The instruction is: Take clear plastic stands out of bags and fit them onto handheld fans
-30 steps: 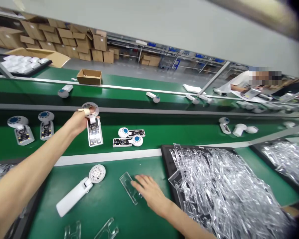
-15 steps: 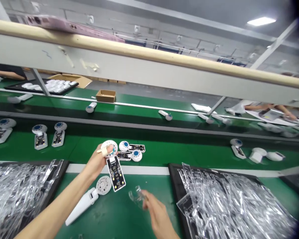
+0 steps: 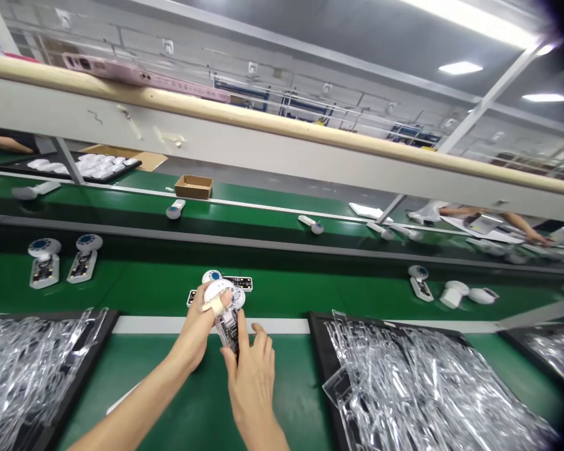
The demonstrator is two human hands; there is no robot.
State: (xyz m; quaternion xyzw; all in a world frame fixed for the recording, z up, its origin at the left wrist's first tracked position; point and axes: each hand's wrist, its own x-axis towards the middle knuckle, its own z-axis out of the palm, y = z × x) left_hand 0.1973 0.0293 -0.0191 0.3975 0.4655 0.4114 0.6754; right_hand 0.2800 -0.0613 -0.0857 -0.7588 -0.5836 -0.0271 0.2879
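Note:
My left hand [image 3: 198, 322] is closed round the round head of a white handheld-fan housing [image 3: 217, 288], a pale wrap on its thumb. A dark circuit board fills the housing's handle, which points down toward me. Over the board lies a clear plastic piece [image 3: 226, 322], with the thumb and forefinger of my right hand [image 3: 254, 376] closed about it at the handle's sides. Just behind my hands, two similar housings with boards [image 3: 239, 283] rest on the green belt, partly hidden. Under my left forearm a white handle part [image 3: 122, 398] shows only its edge.
Black trays [image 3: 317, 351] heaped with clear plastic pieces [image 3: 418, 376] flank my hands. More housings [image 3: 82, 258] lie along the belt [image 3: 136, 282]. A small cardboard box [image 3: 193, 188] stands beyond. A co-worker's arms [image 3: 512, 222] are at the far right. A wooden rail [image 3: 282, 125] crosses above.
My right hand has moved up and left, bringing the clear plastic piece onto the board. My left hand has turned the housing. The view has shifted, and belt housings appear farther left.

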